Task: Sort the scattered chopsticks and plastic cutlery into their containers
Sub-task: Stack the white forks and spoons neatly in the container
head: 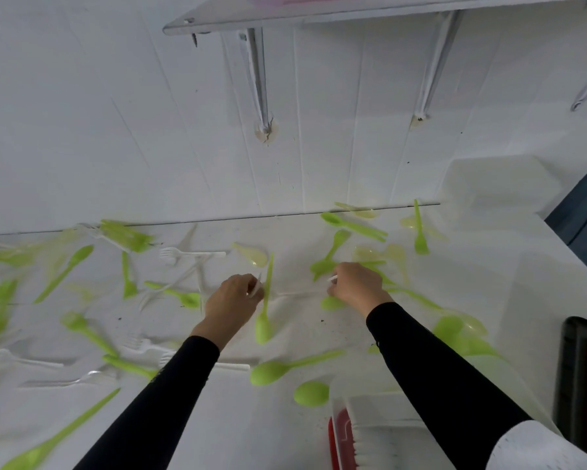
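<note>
- Near right: clear container (380,407) is sitting on the table (302,334), white forks (361,449) lying inside, something red (343,432) showing at its left wall.
- Two green spoons (310,394) (275,369) are lying just left of the container; green knife (58,439) is lying at near left.
- Mid table: left hand (232,307) is curling its fingers and pinching a thin white utensil (256,287); too blurred to tell the type.
- Right hand (356,284), apart from the left, is pinching the tip of a second white utensil (332,279).
- Long green spoon (265,310) is lying between the hands, just beside the left one, bowl toward the camera.
- More green and white cutlery is lying scattered on both sides.
- Far: white fork (190,255) is lying near the wall; translucent tub (495,188) is sitting at the far right corner; shelf (285,11) is hanging above.
</note>
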Action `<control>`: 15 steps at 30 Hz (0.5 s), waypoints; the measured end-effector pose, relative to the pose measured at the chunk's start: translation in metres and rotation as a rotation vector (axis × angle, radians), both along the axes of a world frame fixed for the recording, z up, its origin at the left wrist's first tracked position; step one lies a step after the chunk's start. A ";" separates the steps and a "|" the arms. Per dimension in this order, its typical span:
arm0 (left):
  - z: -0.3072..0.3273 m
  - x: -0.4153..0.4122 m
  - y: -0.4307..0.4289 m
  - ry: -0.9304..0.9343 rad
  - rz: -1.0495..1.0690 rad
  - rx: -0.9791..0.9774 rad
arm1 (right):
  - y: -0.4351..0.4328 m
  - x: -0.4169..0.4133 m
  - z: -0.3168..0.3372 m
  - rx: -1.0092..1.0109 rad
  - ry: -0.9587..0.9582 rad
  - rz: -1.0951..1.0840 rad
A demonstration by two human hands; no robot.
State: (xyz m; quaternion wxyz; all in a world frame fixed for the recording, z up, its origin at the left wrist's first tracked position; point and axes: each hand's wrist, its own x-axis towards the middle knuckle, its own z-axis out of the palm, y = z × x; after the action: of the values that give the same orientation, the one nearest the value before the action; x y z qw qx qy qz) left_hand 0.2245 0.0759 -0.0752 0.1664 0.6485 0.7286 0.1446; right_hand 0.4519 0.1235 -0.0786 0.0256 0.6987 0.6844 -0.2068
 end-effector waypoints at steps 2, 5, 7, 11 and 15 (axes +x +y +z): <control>-0.004 -0.007 0.004 -0.079 -0.054 0.026 | 0.000 0.002 0.001 -0.022 0.021 0.010; -0.009 -0.018 0.010 -0.141 -0.055 0.036 | -0.002 0.001 0.002 0.012 0.041 0.028; -0.006 -0.023 0.010 -0.213 -0.020 0.058 | -0.003 -0.002 0.005 0.034 0.160 -0.006; 0.007 -0.033 0.019 -0.331 0.062 0.187 | -0.002 -0.007 0.016 0.131 0.599 -0.159; 0.022 -0.050 0.033 -0.442 0.225 0.246 | -0.006 -0.007 0.025 0.242 0.801 -0.275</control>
State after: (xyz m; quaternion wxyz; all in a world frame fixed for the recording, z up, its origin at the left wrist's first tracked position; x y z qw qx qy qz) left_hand 0.1747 0.1092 -0.0537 0.2242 0.5315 0.7190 0.3878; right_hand 0.4444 0.1178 -0.0539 -0.3516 0.6461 0.5601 -0.3811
